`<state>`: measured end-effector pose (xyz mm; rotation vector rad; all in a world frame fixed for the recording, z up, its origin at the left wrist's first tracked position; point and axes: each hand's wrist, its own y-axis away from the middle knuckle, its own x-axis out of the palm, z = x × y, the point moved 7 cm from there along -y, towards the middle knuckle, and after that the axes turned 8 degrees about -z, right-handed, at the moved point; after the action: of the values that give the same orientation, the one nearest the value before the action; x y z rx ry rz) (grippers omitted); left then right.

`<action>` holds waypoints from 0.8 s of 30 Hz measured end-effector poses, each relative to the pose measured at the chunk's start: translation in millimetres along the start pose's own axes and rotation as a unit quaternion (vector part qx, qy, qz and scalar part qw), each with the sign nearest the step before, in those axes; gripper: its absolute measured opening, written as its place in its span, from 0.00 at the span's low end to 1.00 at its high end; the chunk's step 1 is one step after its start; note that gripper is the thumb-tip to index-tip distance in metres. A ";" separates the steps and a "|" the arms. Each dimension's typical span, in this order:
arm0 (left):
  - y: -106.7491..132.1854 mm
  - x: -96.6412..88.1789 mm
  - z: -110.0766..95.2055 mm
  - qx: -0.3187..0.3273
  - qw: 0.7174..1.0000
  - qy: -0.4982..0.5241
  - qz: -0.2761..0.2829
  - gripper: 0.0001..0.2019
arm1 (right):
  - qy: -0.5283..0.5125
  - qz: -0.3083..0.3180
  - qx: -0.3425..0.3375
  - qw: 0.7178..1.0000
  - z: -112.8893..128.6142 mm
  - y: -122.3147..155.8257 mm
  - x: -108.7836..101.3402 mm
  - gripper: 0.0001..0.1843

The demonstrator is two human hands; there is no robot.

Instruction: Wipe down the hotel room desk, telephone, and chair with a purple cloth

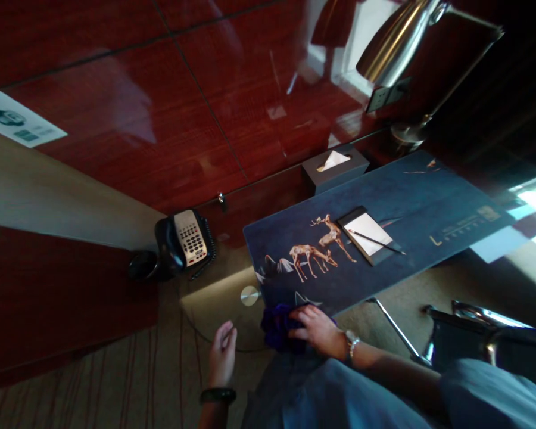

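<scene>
My right hand (315, 328), with a watch at its wrist, grips a crumpled dark purple cloth (277, 328) at the near edge of the desk. Part of the cloth is hidden under the fingers. Off to the left of it hangs my left hand (223, 351), wearing a dark bracelet, its fingers loosely bent and nothing in them. Just beyond the cloth lies a dark blue desk mat (411, 196) printed with two deer. On the mat rest a notepad (370, 232) in a dark holder and a pencil (377, 241) laid across it.
A corded telephone (188, 238) stands left of the mat, near a dark round bin (143, 265). Along the wall are a grey tissue box (335, 173) and a metal lamp (393, 44). A chair (464, 339) with chrome legs stands at the right, close to my right arm.
</scene>
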<state>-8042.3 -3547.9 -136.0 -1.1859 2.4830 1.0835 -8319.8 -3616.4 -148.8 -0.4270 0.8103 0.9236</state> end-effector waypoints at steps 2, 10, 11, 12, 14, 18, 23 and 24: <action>-0.7 11.9 -5.1 0.014 1.000 -0.002 0.028 0.39 | 0.057 -0.056 0.146 0.986 -43.9 22.5 -39.6 0.27; -5.7 133.1 -85.8 0.194 0.963 -0.046 0.180 0.37 | 0.068 -0.001 0.149 0.986 -19.1 -17.2 -25.4 0.27; -0.8 157.8 -98.6 0.234 0.947 -0.063 0.211 0.36 | 0.042 0.034 0.100 0.994 -6.4 -27.0 -10.2 0.22; 5.6 181.9 -110.8 0.276 0.928 -0.081 0.236 0.33 | 0.014 0.066 0.059 0.996 1.6 -33.8 -2.5 0.19; 20.7 226.1 -131.0 0.353 0.890 -0.114 0.267 0.27 | -0.053 0.092 0.015 0.994 -0.8 -39.0 -21.0 0.19; 47.7 291.9 -151.7 0.431 0.850 -0.139 0.269 0.23 | -0.128 -0.079 0.071 0.986 -74.5 -12.7 -188.6 0.21; 54.6 340.4 -156.6 0.542 0.794 -0.206 0.180 0.31 | 0.080 -0.295 0.296 0.905 -227.2 110.8 -388.0 0.23; 49.3 346.7 -156.5 0.557 0.787 -0.214 0.153 0.33 | 0.117 -0.317 0.340 0.877 -261.0 139.8 -404.7 0.22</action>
<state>-8287.3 -3842.6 -151.6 -0.1426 2.2665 -0.1992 -8688.5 -3922.8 -1.6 -0.1545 1.0646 -0.0563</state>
